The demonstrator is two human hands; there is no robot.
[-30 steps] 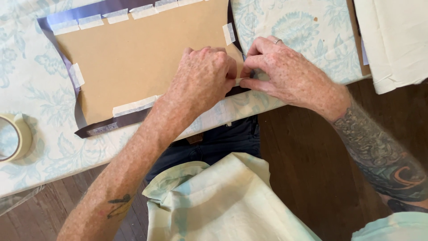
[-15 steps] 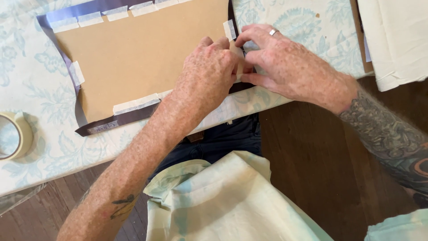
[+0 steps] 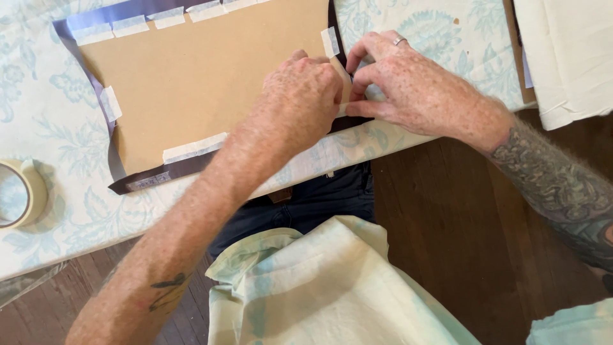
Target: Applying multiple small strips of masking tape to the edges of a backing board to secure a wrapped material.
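My left hand (image 3: 300,102) lies flat on the brown cardboard sheet (image 3: 204,83), near its right edge. The fingers are curled and pressed down at the lower right corner of the cardboard. I cannot tell if they pinch anything, because the fingertips are hidden.

My right hand (image 3: 415,89) is just beside the cardboard's right edge, touching my left hand. It has a ring on one finger. Its thumb and first fingers are pressed together on a small piece of pale tape (image 3: 367,96) at that corner.

The cardboard lies on a dark purple sheet (image 3: 96,19) that sticks out around its edges. Strips of pale tape hold the purple sheet folded over the cardboard: some along the top edge (image 3: 163,16), one on the left edge (image 3: 110,103), one on the bottom edge (image 3: 195,147) and one on the right edge (image 3: 330,42).

All of this rests on the tabletop, which is covered with a white cloth with pale blue flowers (image 3: 64,211). A roll of tape (image 3: 22,191) sits well to the left of the cardboard, below its bottom corner. Folded cream cloth (image 3: 568,57) lies far to the right of the cardboard. More flowered cloth (image 3: 332,287) lies in my lap, below the cardboard.
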